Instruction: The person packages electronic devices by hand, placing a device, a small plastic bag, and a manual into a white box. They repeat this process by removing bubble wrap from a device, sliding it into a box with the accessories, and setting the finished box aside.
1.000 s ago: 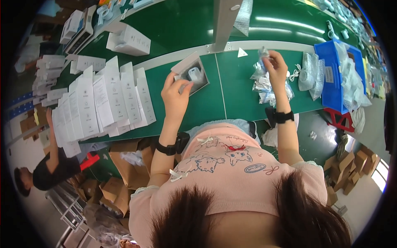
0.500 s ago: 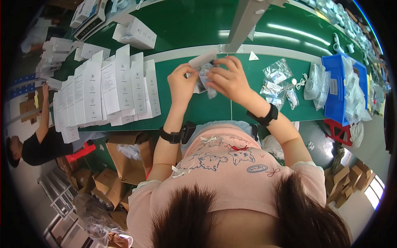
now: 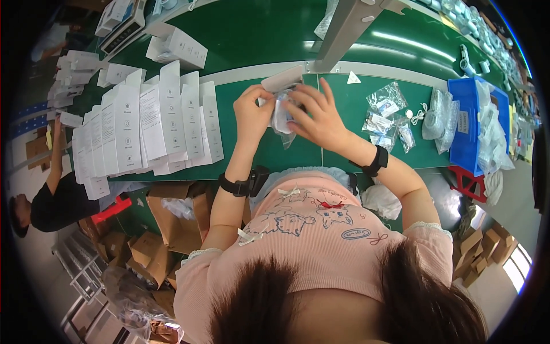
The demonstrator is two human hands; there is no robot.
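Observation:
Over the green table, my left hand (image 3: 252, 112) is closed on the side of a white box (image 3: 283, 79) whose flap stands up on the far side. At the box's mouth is a clear plastic bag (image 3: 283, 117) with a pale item inside. Its loose end hangs below on the near side. My right hand (image 3: 318, 116) has its thumb and bent fingers around the bag from the right, one finger raised, the fingertips partly blurred. What lies inside the box is hidden by my fingers and the bag.
To the left stands a row of white boxes (image 3: 137, 123) with raised flaps. Small bagged parts (image 3: 385, 109), a coiled white cable (image 3: 419, 114), bubble-wrap pouches (image 3: 440, 121) and a blue bin (image 3: 463, 126) are on the right. A metal post (image 3: 342, 37) rises beyond my hands.
My right hand has shifted slightly, with one finger now lifted. The bag hangs a little lower and more of it shows. At the far left, the other person's arm has moved slightly.

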